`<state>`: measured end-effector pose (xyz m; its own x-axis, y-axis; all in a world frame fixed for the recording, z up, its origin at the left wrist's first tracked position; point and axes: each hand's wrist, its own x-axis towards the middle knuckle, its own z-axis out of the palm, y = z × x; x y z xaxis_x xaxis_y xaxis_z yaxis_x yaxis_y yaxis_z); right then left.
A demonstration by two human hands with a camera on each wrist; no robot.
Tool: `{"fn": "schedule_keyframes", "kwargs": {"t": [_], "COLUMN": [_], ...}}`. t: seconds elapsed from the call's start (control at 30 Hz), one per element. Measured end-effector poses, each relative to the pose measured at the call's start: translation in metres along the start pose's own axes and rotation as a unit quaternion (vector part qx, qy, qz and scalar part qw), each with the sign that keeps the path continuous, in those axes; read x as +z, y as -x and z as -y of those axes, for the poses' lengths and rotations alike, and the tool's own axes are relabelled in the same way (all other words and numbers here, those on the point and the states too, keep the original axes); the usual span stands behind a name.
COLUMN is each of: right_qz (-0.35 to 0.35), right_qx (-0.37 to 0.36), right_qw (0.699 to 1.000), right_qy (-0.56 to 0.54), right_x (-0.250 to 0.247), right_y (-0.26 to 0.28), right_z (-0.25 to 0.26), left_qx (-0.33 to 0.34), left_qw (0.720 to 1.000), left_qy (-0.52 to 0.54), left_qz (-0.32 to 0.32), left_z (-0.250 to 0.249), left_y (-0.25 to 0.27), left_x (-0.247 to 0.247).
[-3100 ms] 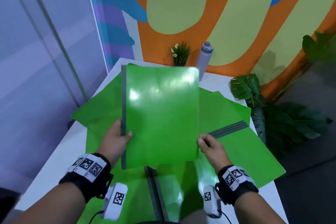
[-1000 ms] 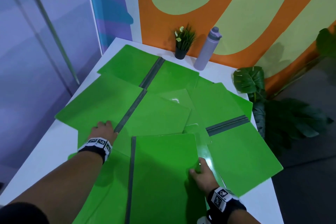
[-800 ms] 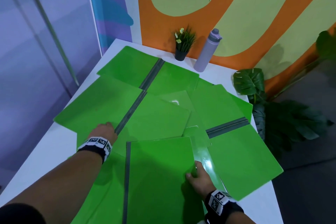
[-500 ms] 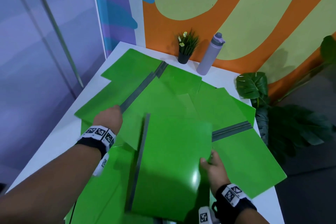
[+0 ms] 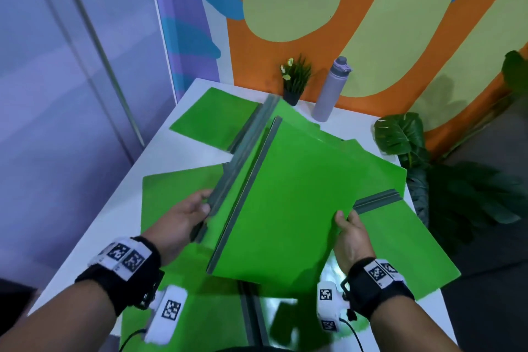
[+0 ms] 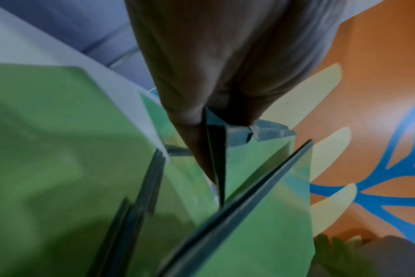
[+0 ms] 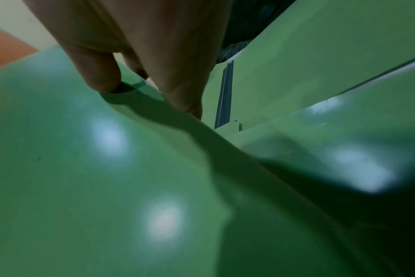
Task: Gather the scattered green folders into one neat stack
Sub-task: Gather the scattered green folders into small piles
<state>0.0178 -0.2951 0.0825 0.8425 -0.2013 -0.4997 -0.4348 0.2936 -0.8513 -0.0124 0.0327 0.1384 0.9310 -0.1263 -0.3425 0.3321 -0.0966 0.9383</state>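
Two closed green folders are held tilted above the table, spines pointing away to the upper right. My right hand [image 5: 343,223] grips the near right edge of the top green folder [image 5: 285,203], thumb on top. My left hand [image 5: 204,203] pinches the grey spine [image 5: 228,180] of the lower green folder, which lies mostly hidden under the top one. In the left wrist view my fingers [image 6: 190,116] close on that spine [image 6: 216,135]. In the right wrist view my fingertips [image 7: 100,78] touch glossy green folder [image 7: 107,168]. Several more green folders [image 5: 211,120] lie scattered on the white table [image 5: 171,157].
A small potted plant [image 5: 294,80] and a grey bottle [image 5: 328,91] stand at the table's far edge by the painted wall. Large leafy plants [image 5: 400,134] sit beyond the right edge. An open folder [image 5: 400,251] overhangs the right side; another [image 5: 200,317] lies near me.
The top folder went from lying flat near me to being raised and turned diagonal by my right hand. My left hand drew a second folder by its spine up beneath it.
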Motion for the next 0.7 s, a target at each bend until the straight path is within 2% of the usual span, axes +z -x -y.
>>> {"fn": "schedule_keyframes", "kwargs": {"t": [0.1,0.17,0.23,0.27,0.33,0.4,0.5,0.6,0.7], "right_qz": [-0.013,-0.038,-0.043,-0.030,0.010,0.034,0.017,-0.054,-0.077], "right_qx": [-0.017,-0.021,-0.053,-0.065,-0.064,-0.060,-0.063,-0.038,-0.015], "right_qw": [0.999,0.995,0.989,0.988,0.985,0.969,0.914,0.833,0.781], "right_qy": [0.039,0.093,0.132,0.138,0.162,0.237,0.401,0.550,0.620], "right_x": [0.002,0.001,0.004,0.006,0.010,0.011,-0.008,-0.043,-0.062], "right_y": [0.005,0.010,0.014,0.016,0.020,0.019,0.004,-0.011,-0.008], "right_z": [-0.007,-0.010,-0.013,-0.016,-0.024,-0.031,-0.045,-0.063,-0.080], "left_qx": [-0.091,-0.137,-0.163,-0.167,-0.152,-0.163,-0.192,-0.221,-0.261], "left_qw": [0.993,0.987,0.983,0.984,0.985,0.974,0.960,0.945,0.926], "left_qy": [-0.011,0.023,0.045,0.023,-0.079,-0.146,-0.179,-0.202,-0.230], "left_qz": [0.079,0.086,0.064,0.052,0.004,-0.059,-0.101,-0.132,-0.146], "left_z": [0.029,0.036,0.037,0.041,0.050,0.066,0.090,0.109,0.123], "left_y": [0.006,0.008,0.006,0.001,-0.007,-0.017,-0.024,-0.024,-0.022], "left_x": [0.004,0.012,0.021,0.025,0.031,0.029,0.013,-0.005,-0.015]}}
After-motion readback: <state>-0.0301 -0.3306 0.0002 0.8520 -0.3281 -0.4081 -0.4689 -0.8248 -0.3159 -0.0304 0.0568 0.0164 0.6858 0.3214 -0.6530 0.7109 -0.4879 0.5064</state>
